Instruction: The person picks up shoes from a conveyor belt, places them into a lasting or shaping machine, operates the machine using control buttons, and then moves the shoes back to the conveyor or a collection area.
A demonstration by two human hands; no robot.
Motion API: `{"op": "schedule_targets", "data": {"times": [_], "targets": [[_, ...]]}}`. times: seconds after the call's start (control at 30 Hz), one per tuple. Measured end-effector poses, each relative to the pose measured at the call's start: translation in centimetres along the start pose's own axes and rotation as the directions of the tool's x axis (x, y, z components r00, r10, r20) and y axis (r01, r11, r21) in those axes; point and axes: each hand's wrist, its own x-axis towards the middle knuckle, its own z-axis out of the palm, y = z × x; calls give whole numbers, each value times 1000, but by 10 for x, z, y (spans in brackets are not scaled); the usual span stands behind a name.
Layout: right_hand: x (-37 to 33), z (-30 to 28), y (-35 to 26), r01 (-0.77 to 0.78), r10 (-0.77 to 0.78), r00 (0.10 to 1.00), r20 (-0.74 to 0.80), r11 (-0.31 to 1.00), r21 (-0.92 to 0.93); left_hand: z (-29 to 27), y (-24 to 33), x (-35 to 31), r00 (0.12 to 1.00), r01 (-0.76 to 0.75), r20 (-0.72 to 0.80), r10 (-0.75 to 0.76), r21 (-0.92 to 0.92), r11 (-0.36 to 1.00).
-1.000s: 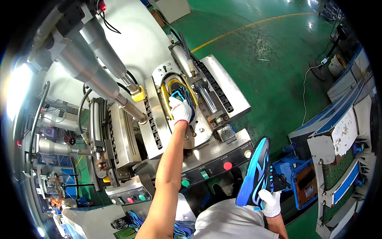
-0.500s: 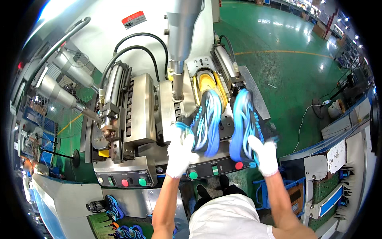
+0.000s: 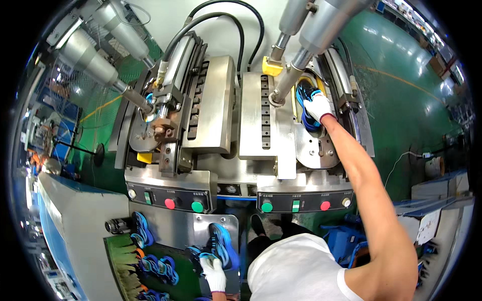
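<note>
Two white-gloved hands are far apart. My right hand (image 3: 318, 107) reaches into the right-hand press station and grips the heel end of a blue-and-black sports shoe (image 3: 303, 91), which sits in a yellow-edged cradle (image 3: 323, 86). Down at the lower left, my left hand (image 3: 214, 274) is closed at the edge of a dark shoe with blue trim (image 3: 194, 254); its fingertips are partly hidden. Against that one leans another blue-soled shoe (image 3: 224, 246), lying on a metal plate (image 3: 200, 219).
Above the right station stand a slanted metal press rod (image 3: 287, 85) and a yellow block (image 3: 271, 66). Button panels (image 3: 305, 201) line the machine's front. More shoes (image 3: 158, 268) lie on a green conveyor belt (image 3: 187, 285). At the left station, another press rod (image 3: 134, 98) points down.
Both hands held blue shoes in front of the machine. My right hand has gone forward to the cradle, my left down to the metal plate. The view has shifted left.
</note>
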Motion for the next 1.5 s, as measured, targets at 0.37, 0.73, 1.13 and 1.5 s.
{"op": "schedule_targets", "data": {"times": [0.37,0.73,1.13,1.5], "targets": [[45,-5,45,-39,-93,954,286,904,426,44,-83,20,965,50,-257,48,363,931],[-360,-29,-132,751,-754,604,258,647,132,-42,-134,-68,758,113,-653,6,141,984],[-572,29,-301,170,-502,417,758,862,477,-69,-172,25,911,-22,-409,43,56,998],[-619,84,-278,-667,-14,461,887,653,357,-101,-153,46,986,163,-64,-152,239,957]]}}
